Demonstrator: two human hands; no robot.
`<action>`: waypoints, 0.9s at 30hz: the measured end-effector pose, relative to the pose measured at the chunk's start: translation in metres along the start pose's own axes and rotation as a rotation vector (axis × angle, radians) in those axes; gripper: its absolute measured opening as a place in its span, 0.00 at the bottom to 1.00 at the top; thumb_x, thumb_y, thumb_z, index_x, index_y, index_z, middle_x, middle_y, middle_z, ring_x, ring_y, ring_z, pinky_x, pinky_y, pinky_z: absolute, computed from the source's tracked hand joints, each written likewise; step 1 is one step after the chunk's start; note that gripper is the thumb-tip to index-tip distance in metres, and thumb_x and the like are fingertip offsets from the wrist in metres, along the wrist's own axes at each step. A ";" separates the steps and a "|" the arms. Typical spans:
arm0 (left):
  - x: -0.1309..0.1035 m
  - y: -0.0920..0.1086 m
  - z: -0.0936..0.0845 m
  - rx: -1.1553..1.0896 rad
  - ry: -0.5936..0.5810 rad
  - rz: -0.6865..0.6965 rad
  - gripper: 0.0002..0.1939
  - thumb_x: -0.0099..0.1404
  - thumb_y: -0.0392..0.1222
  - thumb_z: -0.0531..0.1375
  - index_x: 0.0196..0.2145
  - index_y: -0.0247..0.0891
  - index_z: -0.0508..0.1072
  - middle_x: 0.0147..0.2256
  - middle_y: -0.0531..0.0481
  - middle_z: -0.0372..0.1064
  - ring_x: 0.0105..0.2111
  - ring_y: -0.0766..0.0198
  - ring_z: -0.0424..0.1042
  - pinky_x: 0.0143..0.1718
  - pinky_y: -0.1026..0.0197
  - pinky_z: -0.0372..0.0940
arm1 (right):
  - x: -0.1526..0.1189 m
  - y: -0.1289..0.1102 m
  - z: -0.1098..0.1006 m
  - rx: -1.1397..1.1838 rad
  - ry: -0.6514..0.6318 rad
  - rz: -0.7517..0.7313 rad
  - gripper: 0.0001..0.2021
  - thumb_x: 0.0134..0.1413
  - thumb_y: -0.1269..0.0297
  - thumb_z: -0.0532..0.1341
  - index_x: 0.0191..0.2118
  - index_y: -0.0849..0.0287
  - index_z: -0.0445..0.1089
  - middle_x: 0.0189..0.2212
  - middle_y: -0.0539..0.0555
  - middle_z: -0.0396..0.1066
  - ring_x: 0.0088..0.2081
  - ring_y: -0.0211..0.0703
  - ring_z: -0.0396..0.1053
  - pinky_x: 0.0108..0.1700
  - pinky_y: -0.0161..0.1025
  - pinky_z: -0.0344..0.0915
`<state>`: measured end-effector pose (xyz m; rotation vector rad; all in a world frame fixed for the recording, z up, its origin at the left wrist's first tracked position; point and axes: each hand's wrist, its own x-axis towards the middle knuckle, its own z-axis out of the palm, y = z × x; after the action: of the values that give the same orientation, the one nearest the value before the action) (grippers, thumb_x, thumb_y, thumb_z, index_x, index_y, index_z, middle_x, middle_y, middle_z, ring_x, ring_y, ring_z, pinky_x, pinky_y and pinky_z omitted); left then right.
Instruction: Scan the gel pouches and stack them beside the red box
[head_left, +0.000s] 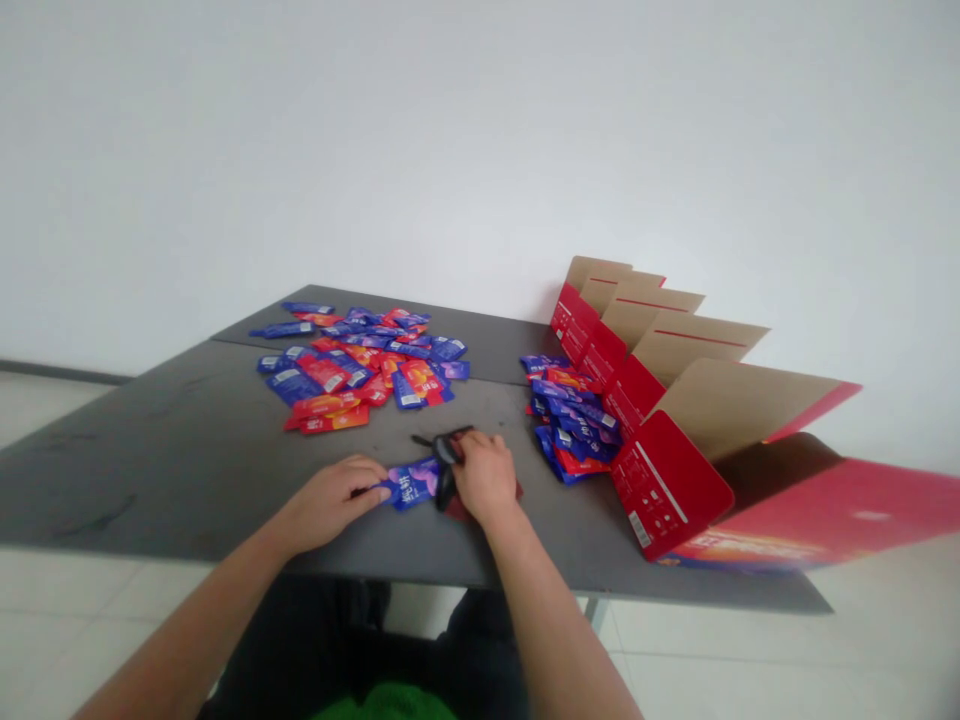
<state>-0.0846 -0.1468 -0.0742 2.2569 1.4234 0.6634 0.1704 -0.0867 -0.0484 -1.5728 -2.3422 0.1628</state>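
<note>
My left hand (337,500) pinches the left end of a blue packet (414,484) near the front edge of the dark table (165,450). At the packet's right end, my right hand (484,472) is closed round a black handheld tool (447,458), whose exact kind I cannot make out. Part of a brown, flat thing (459,508) shows beneath the tool and the right hand. Beyond my hands, to the left, lies a loose pile of red and blue packets (352,365).
On the right, a second heap of red and blue packets (574,420) lies against a row of several open red cardboard boxes (667,480) with raised brown flaps. A white wall (450,150) stands behind the table.
</note>
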 end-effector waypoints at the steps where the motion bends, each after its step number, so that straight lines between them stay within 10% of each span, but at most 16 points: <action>1: 0.000 0.001 -0.001 -0.007 -0.001 0.007 0.16 0.75 0.51 0.57 0.39 0.43 0.82 0.44 0.48 0.79 0.48 0.56 0.75 0.53 0.59 0.67 | 0.004 0.006 -0.004 -0.025 -0.001 0.065 0.11 0.69 0.62 0.57 0.48 0.54 0.76 0.50 0.56 0.76 0.49 0.52 0.66 0.48 0.45 0.61; 9: 0.000 -0.002 0.001 0.018 0.013 -0.022 0.15 0.74 0.51 0.58 0.41 0.45 0.83 0.46 0.49 0.79 0.48 0.55 0.76 0.53 0.58 0.67 | -0.014 -0.029 0.001 0.045 0.047 -0.206 0.10 0.65 0.62 0.61 0.49 0.52 0.75 0.53 0.53 0.75 0.52 0.51 0.64 0.50 0.44 0.61; 15: 0.000 0.003 -0.002 -0.019 -0.008 0.005 0.16 0.76 0.51 0.56 0.38 0.42 0.81 0.44 0.49 0.79 0.48 0.57 0.75 0.53 0.60 0.67 | 0.009 0.011 -0.012 -0.012 -0.042 0.132 0.09 0.67 0.63 0.59 0.48 0.53 0.76 0.51 0.55 0.76 0.50 0.51 0.67 0.48 0.43 0.60; 23: 0.000 0.002 0.001 0.000 -0.003 -0.054 0.16 0.75 0.50 0.57 0.35 0.44 0.81 0.41 0.48 0.78 0.44 0.56 0.76 0.48 0.58 0.68 | -0.018 -0.041 0.009 0.091 0.048 -0.183 0.09 0.63 0.64 0.62 0.48 0.53 0.75 0.51 0.54 0.75 0.51 0.51 0.65 0.50 0.44 0.61; 27: 0.001 0.006 -0.002 -0.030 -0.011 -0.023 0.15 0.75 0.50 0.57 0.38 0.43 0.81 0.43 0.48 0.78 0.47 0.56 0.75 0.51 0.58 0.67 | -0.008 -0.018 0.013 0.079 0.026 -0.082 0.10 0.68 0.62 0.59 0.49 0.51 0.75 0.50 0.54 0.75 0.50 0.50 0.66 0.49 0.44 0.61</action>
<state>-0.0812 -0.1486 -0.0695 2.2150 1.4227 0.6601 0.1533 -0.1002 -0.0574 -1.4315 -2.3463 0.2119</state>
